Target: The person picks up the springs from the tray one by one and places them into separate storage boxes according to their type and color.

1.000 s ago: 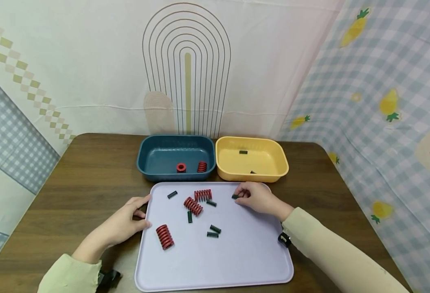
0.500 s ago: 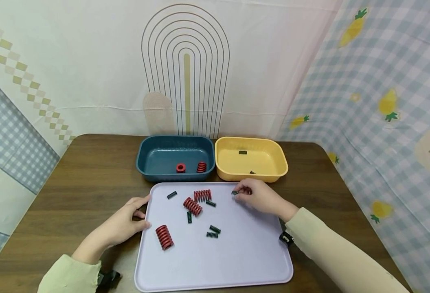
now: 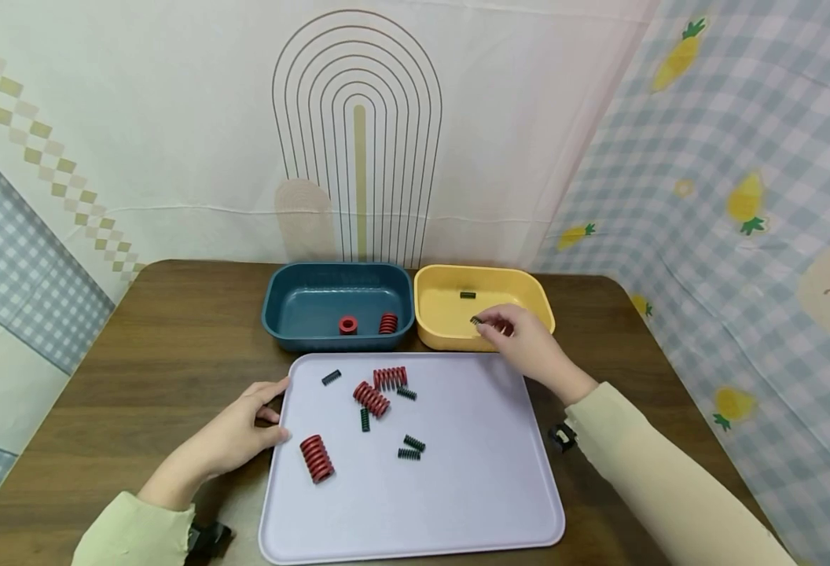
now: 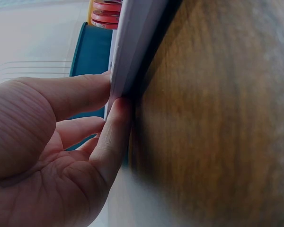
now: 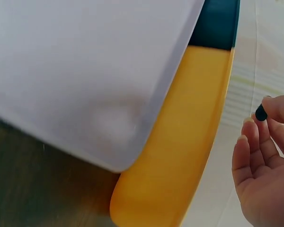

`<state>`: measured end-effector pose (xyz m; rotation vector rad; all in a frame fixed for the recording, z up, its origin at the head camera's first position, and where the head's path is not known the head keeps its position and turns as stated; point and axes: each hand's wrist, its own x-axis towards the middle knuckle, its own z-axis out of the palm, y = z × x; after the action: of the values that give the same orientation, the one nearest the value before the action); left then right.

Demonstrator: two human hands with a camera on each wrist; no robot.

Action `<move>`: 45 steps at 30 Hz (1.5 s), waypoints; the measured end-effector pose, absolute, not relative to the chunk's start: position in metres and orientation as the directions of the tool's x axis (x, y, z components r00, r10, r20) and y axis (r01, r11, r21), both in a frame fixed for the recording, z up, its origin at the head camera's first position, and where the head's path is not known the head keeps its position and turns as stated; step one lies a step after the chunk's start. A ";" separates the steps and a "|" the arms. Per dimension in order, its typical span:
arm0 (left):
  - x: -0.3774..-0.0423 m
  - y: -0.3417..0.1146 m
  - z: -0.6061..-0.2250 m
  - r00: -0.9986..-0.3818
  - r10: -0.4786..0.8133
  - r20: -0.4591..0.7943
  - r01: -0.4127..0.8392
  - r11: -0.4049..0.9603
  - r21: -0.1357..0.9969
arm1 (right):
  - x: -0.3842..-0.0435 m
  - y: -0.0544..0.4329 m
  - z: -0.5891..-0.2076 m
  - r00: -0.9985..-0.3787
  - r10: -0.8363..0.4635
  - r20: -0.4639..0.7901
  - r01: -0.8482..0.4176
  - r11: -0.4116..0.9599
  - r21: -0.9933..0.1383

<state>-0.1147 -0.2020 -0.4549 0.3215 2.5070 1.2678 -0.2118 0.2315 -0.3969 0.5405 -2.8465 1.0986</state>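
Note:
My right hand [image 3: 521, 338] pinches a small dark green spring [image 3: 476, 321] between thumb and fingertips, over the front part of the yellow bin [image 3: 429, 334]. In the right wrist view the end of that spring shows dark at the fingertips. With thumb and fingers, my left hand [image 3: 234, 424] holds the left edge of the pale lilac tray [image 3: 486, 487]; one finger lies low against the rim in the left wrist view. Red springs [image 3: 317, 458] and several other small green springs [image 3: 409, 453] lie on the tray.
The dark blue bin [image 3: 316, 283], holding two red springs [image 3: 388, 323], stands left of the yellow bin, behind the tray. Another green spring [image 3: 468, 295] lies in the yellow bin. Everything rests on a brown wooden table [image 3: 174, 338] with a patterned cloth [image 3: 528, 118] hanging behind it.
My right hand has lifted the small green spring off the tray's back right part and carried it back and right over the yellow bin. The left hand stays at the tray's edge.

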 end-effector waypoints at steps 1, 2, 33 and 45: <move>-0.115 -0.202 -0.455 -0.926 0.335 -0.175 0.057 0.582 0.811 | -0.215 0.234 -0.397 -0.941 -0.295 0.168 -0.331 0.692 -0.641; -0.115 -0.202 -0.455 -0.926 0.335 -0.177 0.056 0.582 0.811 | -0.217 0.236 -0.398 -0.944 -0.284 0.170 -0.325 0.698 -0.638; -0.114 -0.201 -0.454 -0.927 0.331 -0.175 0.055 0.582 0.811 | -0.246 0.264 -0.423 -0.980 -0.170 0.109 -0.201 0.783 -0.588; -0.115 -0.202 -0.455 -0.928 0.330 -0.175 0.056 0.588 0.807 | -0.245 0.264 -0.424 -0.980 -0.172 0.104 -0.199 0.778 -0.596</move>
<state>-0.1150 -0.2020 -0.4547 0.3150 2.5139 1.2614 -0.2452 0.2636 -0.4237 0.3049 -2.9209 0.9863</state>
